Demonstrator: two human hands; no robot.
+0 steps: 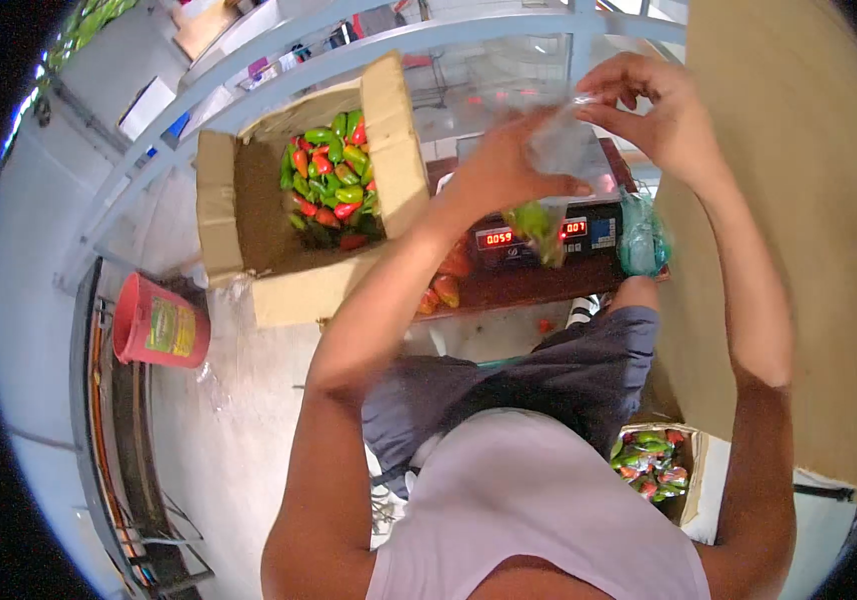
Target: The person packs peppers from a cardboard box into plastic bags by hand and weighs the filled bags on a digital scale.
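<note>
A clear plastic bag (556, 143) hangs between my hands, with green peppers (529, 218) low in it. My left hand (509, 165) is closed around the bag's side, slightly blurred. At the upper right, my right hand (661, 112) pinches the bag's top edge between thumb and fingers. Just below and behind the bag stands a digital scale (604, 232), its red displays reading 0.059 and 0.07. The bag partly covers the scale's front.
A cardboard box (399, 150) of red and green peppers (334, 175) stands left. Reddish bagged produce (446, 290) and a green plastic bag (642, 240) flank the scale on a brown table (509, 290). A smaller box (694, 470) holds bagged peppers; a red bucket (134, 320) sits far left.
</note>
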